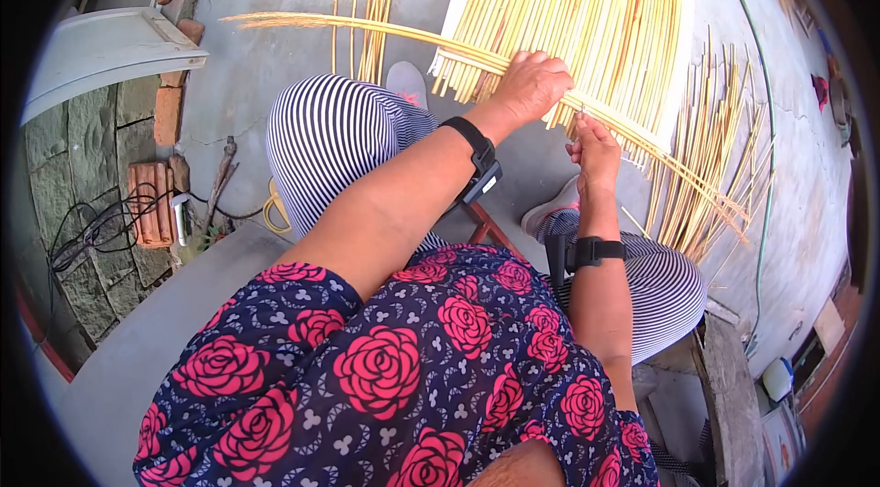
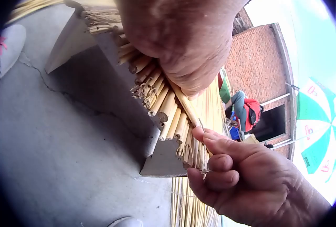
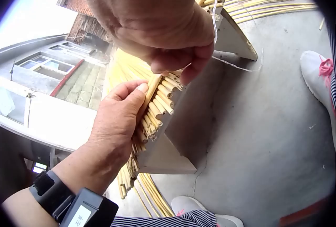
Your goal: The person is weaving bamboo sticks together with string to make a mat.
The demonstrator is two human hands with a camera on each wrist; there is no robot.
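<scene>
A row of yellow plant stalks (image 1: 568, 10) lies side by side on a raised white stand, their cut ends towards the person. Across these ends runs a thin bundle of stalks (image 1: 394, 30) with feathery tips. My left hand (image 1: 534, 84) grips this crosswise bundle, its thumb lying along it in the right wrist view. Close by on the right, my right hand (image 1: 596, 150) has curled fingers and pinches at the stalk ends. White string (image 3: 237, 67) trails beside the right hand in the right wrist view; its pinched part is mostly hidden by the fingers.
Loose stalks (image 1: 706, 157) lie on the concrete floor to the right, more stalks (image 1: 380, 10) at the left. A green hose (image 1: 768, 148) runs along the right. Bricks (image 1: 168, 116) and a black cable (image 1: 96, 230) are at the left. Another person (image 2: 247, 112) sits beyond.
</scene>
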